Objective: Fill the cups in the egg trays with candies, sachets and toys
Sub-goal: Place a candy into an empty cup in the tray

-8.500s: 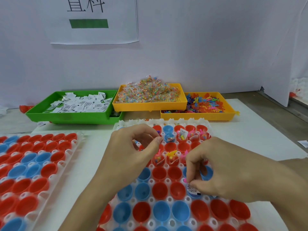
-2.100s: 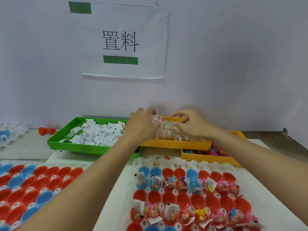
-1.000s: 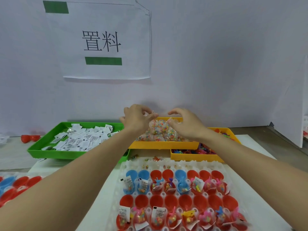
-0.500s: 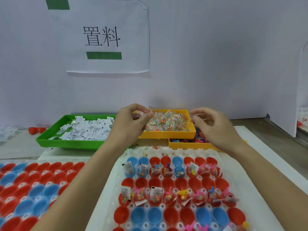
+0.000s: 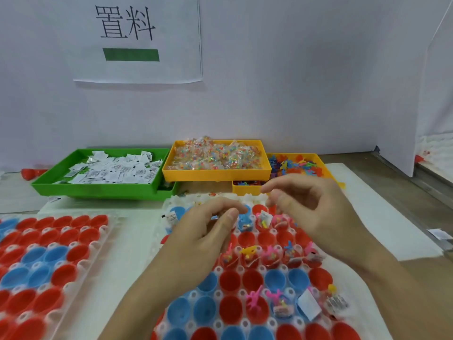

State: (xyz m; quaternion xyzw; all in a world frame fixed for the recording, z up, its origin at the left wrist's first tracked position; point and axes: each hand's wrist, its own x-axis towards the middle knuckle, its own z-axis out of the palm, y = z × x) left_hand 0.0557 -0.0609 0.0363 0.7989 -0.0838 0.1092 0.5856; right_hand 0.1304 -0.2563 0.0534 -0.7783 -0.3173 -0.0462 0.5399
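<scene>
The near egg tray (image 5: 282, 268) lies under both hands, its white sockets set with red and blue cups (image 5: 230, 280). The far row and the third row back hold cups already stuffed with small toys and packets, the row between them is bare red cups, and a few cups at the right of a nearer row hold pink toys (image 5: 255, 299) and a white sachet (image 5: 309, 305).

The left hand (image 5: 208, 238) hovers over the far-left part of this tray, thumb and forefinger drawn close together. Whether anything is pinched between them cannot be told; the tips are blurred. The right hand (image 5: 311, 209) hangs above the far row, fingers loosely curled and apart, with nothing visible in it. A filled blue cup (image 5: 245, 223) and a red cup with a packet (image 5: 263, 220) sit in the gap between the two hands, touched by neither.

A second egg tray (image 5: 49, 261) of bare red and blue cups lies to the left. Behind the trays stand three bins: a green bin (image 5: 98, 190) of white sachets (image 5: 115, 169), a yellow bin (image 5: 215, 175) heaped with clear candy packets (image 5: 215, 155), and, lower and to its right, another yellow bin (image 5: 247, 191) of coloured plastic toys (image 5: 296, 165). On the white wall above hangs a paper sign (image 5: 137, 40) with two printed characters and a green bar.
</scene>
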